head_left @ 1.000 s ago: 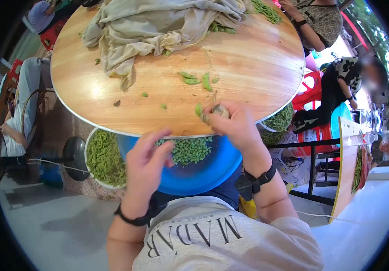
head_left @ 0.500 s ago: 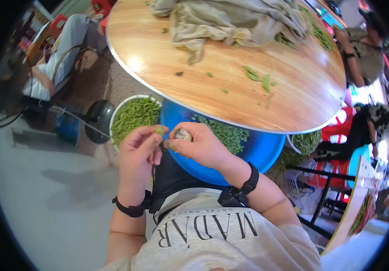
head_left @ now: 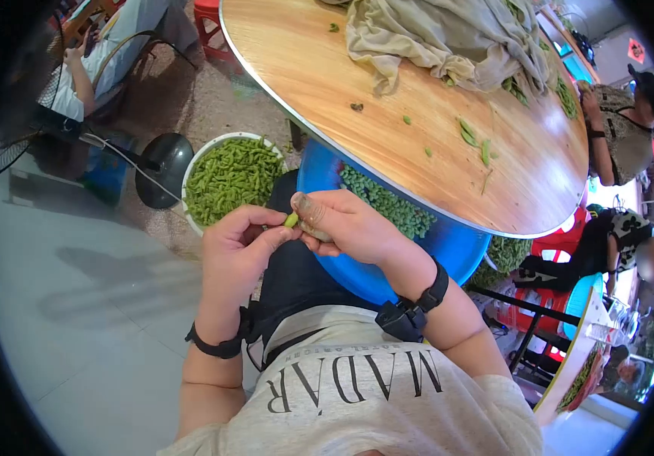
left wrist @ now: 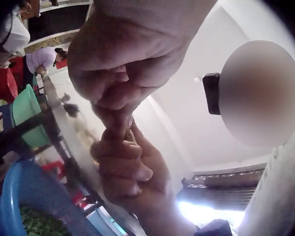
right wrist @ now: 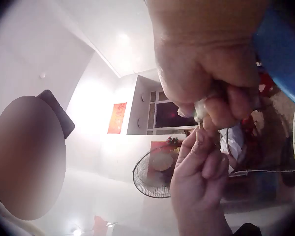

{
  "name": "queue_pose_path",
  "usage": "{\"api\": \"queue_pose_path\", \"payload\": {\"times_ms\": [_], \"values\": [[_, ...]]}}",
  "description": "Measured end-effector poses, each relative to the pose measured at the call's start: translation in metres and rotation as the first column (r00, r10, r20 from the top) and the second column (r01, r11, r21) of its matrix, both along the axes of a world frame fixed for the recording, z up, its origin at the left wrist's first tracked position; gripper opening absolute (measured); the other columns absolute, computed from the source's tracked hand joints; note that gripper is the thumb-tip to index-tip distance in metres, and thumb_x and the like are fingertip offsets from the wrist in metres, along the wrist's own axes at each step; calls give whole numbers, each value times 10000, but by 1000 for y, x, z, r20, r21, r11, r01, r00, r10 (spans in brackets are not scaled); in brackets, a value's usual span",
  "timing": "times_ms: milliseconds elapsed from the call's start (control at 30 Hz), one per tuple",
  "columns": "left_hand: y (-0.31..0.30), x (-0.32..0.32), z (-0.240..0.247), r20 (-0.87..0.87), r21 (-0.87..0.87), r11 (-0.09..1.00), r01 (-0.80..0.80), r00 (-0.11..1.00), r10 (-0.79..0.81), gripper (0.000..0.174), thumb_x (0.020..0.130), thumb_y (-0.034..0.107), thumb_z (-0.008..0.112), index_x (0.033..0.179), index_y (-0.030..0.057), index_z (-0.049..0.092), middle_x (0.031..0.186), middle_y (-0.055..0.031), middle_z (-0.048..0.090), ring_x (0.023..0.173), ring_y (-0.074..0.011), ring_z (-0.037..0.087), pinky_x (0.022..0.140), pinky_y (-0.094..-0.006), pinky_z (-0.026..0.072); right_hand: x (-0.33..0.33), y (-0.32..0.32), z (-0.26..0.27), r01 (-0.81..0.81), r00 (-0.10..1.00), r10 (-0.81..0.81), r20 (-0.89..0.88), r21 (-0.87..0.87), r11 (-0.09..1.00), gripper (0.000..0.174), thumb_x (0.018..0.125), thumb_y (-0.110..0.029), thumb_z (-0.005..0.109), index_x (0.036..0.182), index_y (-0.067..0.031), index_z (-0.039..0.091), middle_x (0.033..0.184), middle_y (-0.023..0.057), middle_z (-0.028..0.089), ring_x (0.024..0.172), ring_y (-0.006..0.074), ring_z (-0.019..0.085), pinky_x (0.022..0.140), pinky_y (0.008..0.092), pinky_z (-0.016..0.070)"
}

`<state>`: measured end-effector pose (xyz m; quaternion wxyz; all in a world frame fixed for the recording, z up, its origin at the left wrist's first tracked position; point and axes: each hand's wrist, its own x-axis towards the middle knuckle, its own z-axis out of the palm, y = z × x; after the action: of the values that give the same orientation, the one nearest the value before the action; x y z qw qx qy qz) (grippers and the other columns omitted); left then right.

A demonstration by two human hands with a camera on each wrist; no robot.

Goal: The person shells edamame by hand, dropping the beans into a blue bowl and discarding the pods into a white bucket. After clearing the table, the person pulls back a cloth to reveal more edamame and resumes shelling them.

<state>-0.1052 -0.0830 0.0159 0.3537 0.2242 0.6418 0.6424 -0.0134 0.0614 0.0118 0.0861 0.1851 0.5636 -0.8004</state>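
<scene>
- Currently, green pod (head_left: 291,220) lies between the hands: left hand (head_left: 237,245) pinches it with thumb and fingertips; right hand (head_left: 351,226), fingers curled, grips the opposite end.
- Blue basin (head_left: 460,257) of beans (head_left: 388,201) beyond right hand, partly under table (head_left: 304,57); tub (head_left: 187,190) of pods beyond left hand. Fingers hide part of pod.
- Long axis slants up-right in head view; stem end: cannot tell.

Wears a pale heathered-grey short-sleeved T-shirt (head_left: 395,414), printed with large dark serif lettering (head_left: 340,382) reading MADÁR above a smaller faint line, and dark trousers (head_left: 296,281). Also has a black left wristband (head_left: 224,349) and a black right wristband (head_left: 436,287), the latter bearing a bulky, angular black module (head_left: 401,319).
</scene>
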Motion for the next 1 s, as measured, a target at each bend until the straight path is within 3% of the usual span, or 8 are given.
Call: {"api": "queue_pose_path", "payload": {"times_ms": [233,433,533,667,733,800,867,1000], "values": [[11,12,-5,-240,-20,998,62,969,-65,94,722,-45,641,804,-23,601,739,-80,618,655,-105,607,571,-200,465,21,12,1,9,1000,-9,14,-11,1000,480,898,-459,407,751,-27,555,568,1,465,455,58,395,414,192,327],[17,21,-12,-502,-77,984,162,846,-179,115,706,-48,651,805,-21,598,722,-91,609,656,-127,613,576,-223,477,45,18,2,61,998,-60,27,-44,997,400,895,-389,453,802,-20,578,588,3,486,461,44,397,402,174,313],[23,35,-12,-400,-19,987,157,904,-152,112,709,-50,650,805,-25,596,724,-90,608,629,-125,598,563,-224,472,58,18,4,92,996,-92,-7,42,995,331,889,-334,476,754,-45,566,581,-12,479,500,40,408,420,183,324],[30,52,1,-281,-147,976,161,939,-197,112,760,-73,585,867,-39,584,746,-89,617,521,-70,522,431,-180,391,72,14,-1,204,978,-187,-94,222,954,294,884,-283,501,707,-51,533,560,-15,469,505,43,405,437,199,323],[35,59,-6,-310,-92,979,183,929,-203,109,776,-44,583,885,-40,591,716,-81,596,473,-68,489,406,-183,373,80,15,1,251,967,-222,-126,306,918,279,885,-260,503,709,-45,531,559,-9,470,510,47,407,447,203,325],[41,66,-9,-235,-28,983,184,954,-185,90,782,-23,589,870,-41,598,691,-78,571,462,-74,477,403,-188,365,87,14,0,306,951,-255,-176,413,858,280,871,-225,509,692,-10,512,556,57,479,504,122,434,462,267,354],[47,68,-12,64,-9,977,211,975,-210,84,804,11,574,866,-40,600,676,-86,568,449,-73,457,394,-182,340,94,16,-1,347,937,-257,-238,530,774,290,845,-213,522,669,17,495,555,160,500,477,237,471,474,336,382],[51,63,-22,503,141,940,310,796,-338,108,829,54,553,854,-39,601,663,-100,575,429,-71,434,383,-170,306,113,18,4,326,940,-181,-290,601,730,281,821,-221,543,678,18,499,587,192,502,514,326,490,491,372,395]]}}
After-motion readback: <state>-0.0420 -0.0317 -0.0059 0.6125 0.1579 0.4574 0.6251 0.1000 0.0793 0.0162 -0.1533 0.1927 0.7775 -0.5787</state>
